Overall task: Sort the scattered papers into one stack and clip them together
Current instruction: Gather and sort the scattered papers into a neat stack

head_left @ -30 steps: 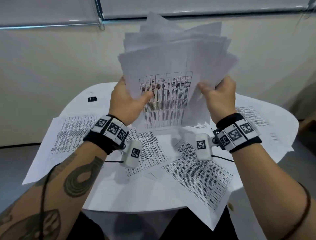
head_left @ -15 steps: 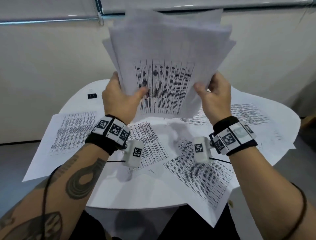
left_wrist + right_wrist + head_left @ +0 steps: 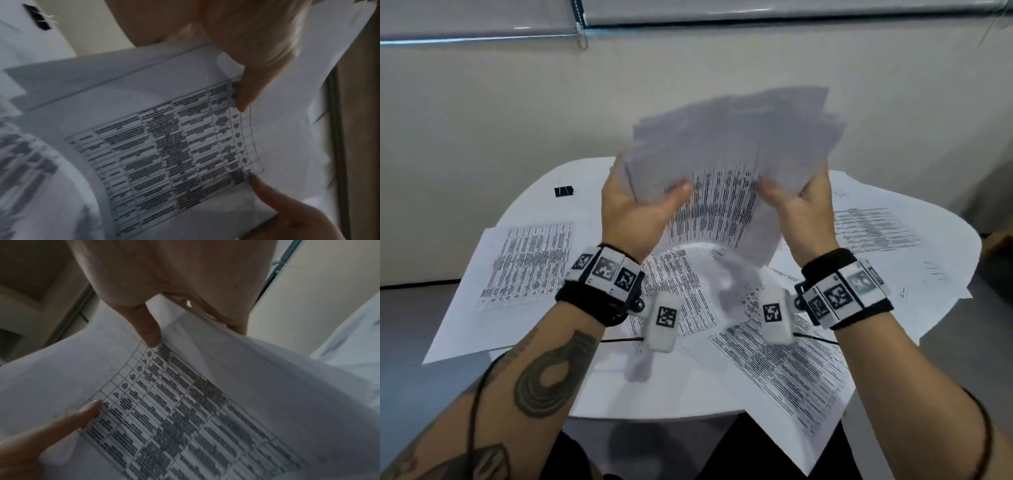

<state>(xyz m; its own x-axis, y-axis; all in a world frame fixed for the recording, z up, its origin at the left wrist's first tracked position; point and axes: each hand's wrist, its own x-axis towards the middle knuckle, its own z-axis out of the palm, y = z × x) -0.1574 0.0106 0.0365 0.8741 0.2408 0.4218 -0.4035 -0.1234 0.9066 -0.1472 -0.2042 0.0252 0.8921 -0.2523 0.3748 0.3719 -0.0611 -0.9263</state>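
Both my hands hold a loose bundle of printed sheets (image 3: 726,164) upright above the white round table (image 3: 688,390), its lower edge near the tabletop. My left hand (image 3: 633,209) grips the bundle's left side, thumb across the front page. My right hand (image 3: 801,205) grips the right side the same way. The wrist views show the front page's table print (image 3: 174,162) (image 3: 185,410) with a thumb of each hand on it. A black binder clip (image 3: 563,191) lies at the table's far left, also seen as a black binder clip (image 3: 38,19) in the left wrist view.
Several printed sheets still lie scattered on the table: one at the left (image 3: 524,267), some in the middle (image 3: 681,291), one hanging over the near right edge (image 3: 784,370) and one at the far right (image 3: 876,226). A pale wall (image 3: 482,137) stands close behind the table.
The bundle has dropped from high in front of the wall down toward the tabletop, blurred in motion. Both hands came down with it and keep their hold.
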